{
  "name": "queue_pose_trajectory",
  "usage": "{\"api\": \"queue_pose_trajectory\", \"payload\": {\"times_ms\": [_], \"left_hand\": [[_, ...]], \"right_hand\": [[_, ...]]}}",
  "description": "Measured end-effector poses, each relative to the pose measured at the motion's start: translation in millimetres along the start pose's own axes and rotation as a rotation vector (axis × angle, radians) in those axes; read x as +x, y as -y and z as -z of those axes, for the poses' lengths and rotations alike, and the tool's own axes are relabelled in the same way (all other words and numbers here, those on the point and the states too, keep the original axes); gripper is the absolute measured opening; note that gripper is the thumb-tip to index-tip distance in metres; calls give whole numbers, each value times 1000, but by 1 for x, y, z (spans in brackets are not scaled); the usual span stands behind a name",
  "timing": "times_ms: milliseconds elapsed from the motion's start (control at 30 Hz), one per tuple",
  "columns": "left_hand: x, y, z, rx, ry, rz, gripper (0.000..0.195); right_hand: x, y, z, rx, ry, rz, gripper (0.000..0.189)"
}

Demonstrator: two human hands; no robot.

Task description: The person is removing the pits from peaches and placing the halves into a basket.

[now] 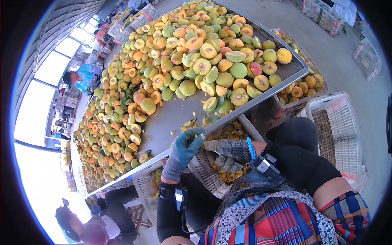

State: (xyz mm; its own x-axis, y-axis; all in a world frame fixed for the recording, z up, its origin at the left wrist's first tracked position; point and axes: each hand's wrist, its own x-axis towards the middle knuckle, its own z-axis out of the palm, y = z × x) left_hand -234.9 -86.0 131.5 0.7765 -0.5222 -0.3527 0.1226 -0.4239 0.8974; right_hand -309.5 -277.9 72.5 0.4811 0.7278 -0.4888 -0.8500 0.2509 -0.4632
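Note:
My left hand (pixel 187 148), in a blue-green coated glove, is closed around a piece of fruit (pixel 198 138) of which only a little shows, at the metal table's edge. My right hand (pixel 228 153), in a worn grey knit glove, meets it from the right, its fingers curled at a small metal tool (pixel 203 137) that touches the fruit; the tool's kind is unclear. Below both hands stands a plastic crate (pixel 205 175) with orange fruit pieces. Beyond them, halved yellow-green peaches or similar stone fruit (pixel 201 66) lie heaped on the metal table (pixel 167 122).
The table's raised metal rim (pixel 251 107) runs just beyond my hands. A white crate (pixel 337 122) stands by my knee at right, beside a crate of fruit halves (pixel 301 102). One person (pixel 82 228) sits at lower left; another (pixel 84 78) stands across the table.

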Motion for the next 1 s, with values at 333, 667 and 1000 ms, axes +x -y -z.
{"api": "queue_pose_trajectory", "payload": {"times_ms": [333,667,1000], "left_hand": [[-15,10,1,-104,70,-178,62],[152,-19,31,779,-387,-415,66],[127,3,38,-460,-244,-264,46]], "right_hand": [[5,-5,14,-948,-400,526,39],[-15,22,1,-1359,-768,569,37],[-2,40,4,-1170,-969,770,31]]}}
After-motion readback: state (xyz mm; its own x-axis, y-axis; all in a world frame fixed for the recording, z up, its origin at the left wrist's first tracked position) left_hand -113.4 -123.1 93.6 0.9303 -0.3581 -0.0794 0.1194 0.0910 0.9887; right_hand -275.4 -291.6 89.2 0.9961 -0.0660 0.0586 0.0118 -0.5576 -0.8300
